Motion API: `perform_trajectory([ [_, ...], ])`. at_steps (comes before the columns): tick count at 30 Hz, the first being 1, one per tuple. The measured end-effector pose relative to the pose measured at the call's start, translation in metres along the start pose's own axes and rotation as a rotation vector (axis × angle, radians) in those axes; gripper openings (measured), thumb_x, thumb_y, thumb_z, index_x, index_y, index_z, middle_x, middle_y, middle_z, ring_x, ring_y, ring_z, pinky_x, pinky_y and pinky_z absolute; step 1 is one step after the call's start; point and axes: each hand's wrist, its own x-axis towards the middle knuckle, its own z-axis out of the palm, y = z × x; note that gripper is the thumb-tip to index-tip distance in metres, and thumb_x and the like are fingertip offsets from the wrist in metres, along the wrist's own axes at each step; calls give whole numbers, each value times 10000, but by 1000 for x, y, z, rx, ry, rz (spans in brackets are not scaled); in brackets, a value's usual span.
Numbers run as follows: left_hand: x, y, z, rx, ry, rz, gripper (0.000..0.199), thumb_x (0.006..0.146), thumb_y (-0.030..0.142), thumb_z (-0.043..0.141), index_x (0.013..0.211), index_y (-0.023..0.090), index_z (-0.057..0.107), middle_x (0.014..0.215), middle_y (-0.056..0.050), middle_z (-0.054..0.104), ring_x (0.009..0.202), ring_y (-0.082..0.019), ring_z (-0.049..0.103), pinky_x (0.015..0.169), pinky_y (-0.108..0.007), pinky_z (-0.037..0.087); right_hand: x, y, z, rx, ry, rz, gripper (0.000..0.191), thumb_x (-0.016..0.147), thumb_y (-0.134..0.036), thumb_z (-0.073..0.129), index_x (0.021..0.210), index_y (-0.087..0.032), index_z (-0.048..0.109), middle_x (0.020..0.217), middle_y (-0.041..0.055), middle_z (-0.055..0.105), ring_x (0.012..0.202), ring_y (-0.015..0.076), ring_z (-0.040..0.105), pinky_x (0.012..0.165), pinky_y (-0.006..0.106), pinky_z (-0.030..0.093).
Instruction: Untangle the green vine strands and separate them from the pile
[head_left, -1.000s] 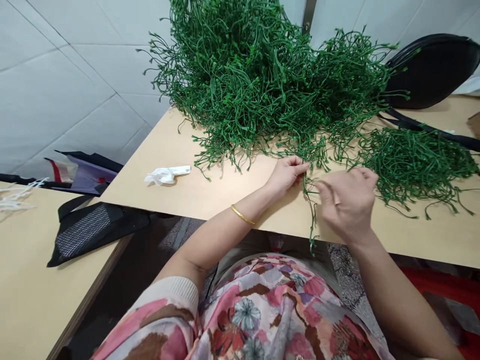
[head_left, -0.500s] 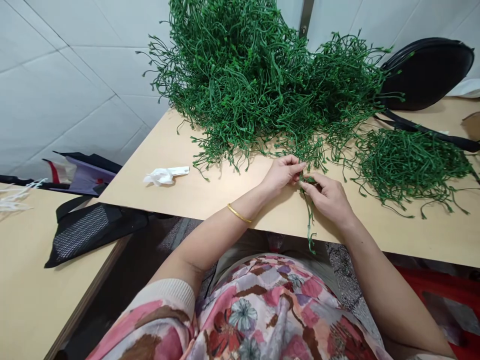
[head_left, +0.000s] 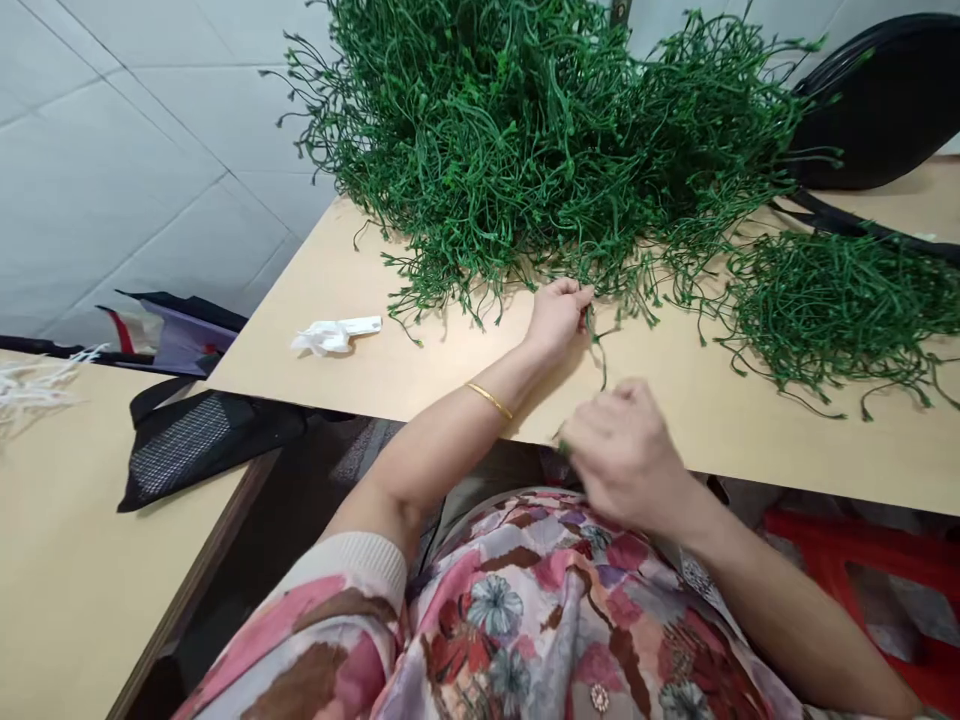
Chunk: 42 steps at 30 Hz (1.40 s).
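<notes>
Vine strand [head_left: 596, 345] in left hand [head_left: 556, 318]; right [head_left: 619, 455] dropped, blurred.

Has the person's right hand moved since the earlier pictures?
Yes, the right hand has moved back toward the person and now sits over the table's front edge.

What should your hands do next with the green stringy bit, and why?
Probably the right hand should reach for the strand hanging from the left hand. The left hand pinches it at the edge of the green pile, while the right hand is away from it, near the table edge.
</notes>
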Motion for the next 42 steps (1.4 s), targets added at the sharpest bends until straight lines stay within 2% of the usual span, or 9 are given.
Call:
perform_trajectory([
  [2, 0, 3, -2, 50, -58, 32, 331, 791, 101, 573, 540, 165, 368, 408, 69, 359, 360, -35, 324, 417, -186, 242, -3, -2, -13, 39, 61, 6, 199, 816, -133, 441, 665, -199, 552, 603, 15, 582, 601, 149, 452, 683, 323, 305],
  [4, -3, 5, -4, 94, -142, 33, 316, 773, 102, 596, 543, 162, 388, 414, 63, 387, 364, -35, 339, 420, -187, 250, -7, 19, -30, -52, 191, 198, 163, 856, -204, 464, 782, -203, 609, 681, 41, 631, 655, 166, 512, 698, 333, 334],
  [8, -6, 6, -9, 70, -176, 22, 231, 725, 88, 642, 601, 152, 459, 446, 67, 414, 371, -28, 360, 413, -181, 246, -21, 109, -66, -421, 369, 610, 226, 803, -395, 556, 861, -202, 658, 657, 98, 617, 632, 219, 527, 612, 373, 298],
  [13, -1, 5, -11, 28, -194, 9, 144, 713, 44, 612, 641, 131, 523, 482, 58, 453, 379, -20, 369, 410, -174, 257, -46, 184, -88, -581, 113, 795, 396, 807, -542, 521, 1076, -255, 569, 1050, 211, 605, 920, 363, 552, 635, 452, 269],
  [17, -2, 6, -10, -11, -220, -24, 151, 722, 39, 594, 624, 127, 520, 474, 47, 465, 383, -28, 389, 428, -172, 298, -41, 155, -75, -543, 186, 636, 265, 892, -411, 425, 996, -246, 605, 1120, 196, 615, 1037, 385, 528, 725, 519, 337],
  [24, -3, 6, -12, -82, -251, -81, 154, 724, 57, 589, 650, 141, 484, 497, 41, 492, 410, -46, 447, 425, -161, 336, 10, 86, -7, 43, 253, 190, 216, 874, -197, 460, 974, -168, 649, 992, 118, 695, 941, 236, 603, 852, 401, 460],
  [31, 1, 5, -16, -141, -293, -94, 171, 663, 112, 689, 645, 131, 520, 507, 48, 494, 434, -35, 464, 482, -165, 387, 20, 88, 45, 218, 182, 425, 194, 848, -232, 466, 941, -172, 626, 888, 100, 663, 827, 230, 570, 765, 385, 449],
  [36, 6, 6, -17, -162, -282, -87, 131, 623, 88, 700, 666, 121, 580, 550, 36, 531, 461, -38, 476, 478, -175, 374, 20, 92, 44, 287, 206, 433, 159, 829, -261, 491, 928, -191, 593, 961, 105, 603, 937, 241, 545, 808, 389, 441],
  [42, 5, 10, -17, -152, -305, -127, 96, 656, 25, 591, 614, 106, 560, 519, 16, 528, 455, -60, 492, 478, -196, 383, 23, 92, 39, 558, 79, 556, 227, 824, -272, 499, 1010, -164, 569, 810, 43, 617, 626, 140, 510, 596, 285, 412],
])
